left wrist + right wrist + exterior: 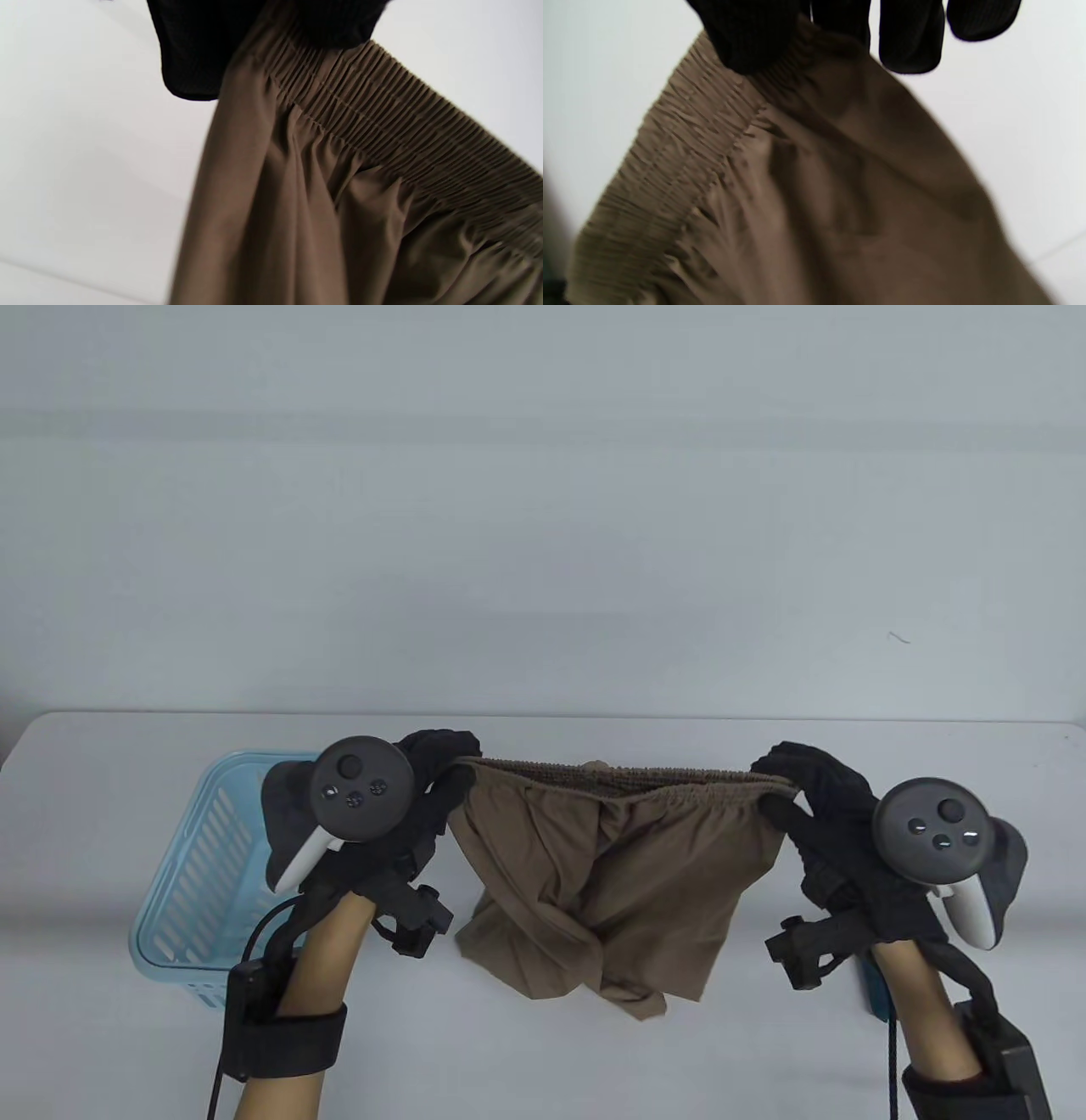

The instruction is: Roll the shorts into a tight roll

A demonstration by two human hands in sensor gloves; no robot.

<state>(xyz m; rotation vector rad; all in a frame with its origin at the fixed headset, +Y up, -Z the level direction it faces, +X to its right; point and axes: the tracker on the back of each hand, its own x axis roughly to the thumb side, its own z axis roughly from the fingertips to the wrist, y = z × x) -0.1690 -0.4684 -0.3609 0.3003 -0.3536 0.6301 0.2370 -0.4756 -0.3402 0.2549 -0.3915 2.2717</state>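
We see two gloved hands holding a pair of brown shorts (611, 865) up by the waistband. The left hand (424, 797) pinches the left end of the elastic band, its fingers (199, 51) curled over the gathered cloth. The right hand (814, 806) pinches the right end in the same way; in the right wrist view one dark fingertip presses on the ribbed band while two other fingers (910, 38) hang just beside the cloth. Both hands are closed on the shorts.

Between the hands the waistband (628, 780) stretches almost level, sagging slightly in the middle. The shorts hang from it in loose folds, and their lower edges bunch on the white table (543, 1052) near its front edge, between the two forearms. The cloth is not rolled.

A dark round tracker (361, 789) sits on the back of the left hand, and a matching one (933, 827) on the back of the right. Black straps wrap both wrists, and cables run down along the forearms toward the bottom edge.

Behind the left hand and forearm, on the left part of the table, stands a light blue basket (191, 882) with slotted walls. A small blue object shows at the right wrist, mostly hidden; we cannot tell what it is. A pale wall (543, 517) rises beyond the table.
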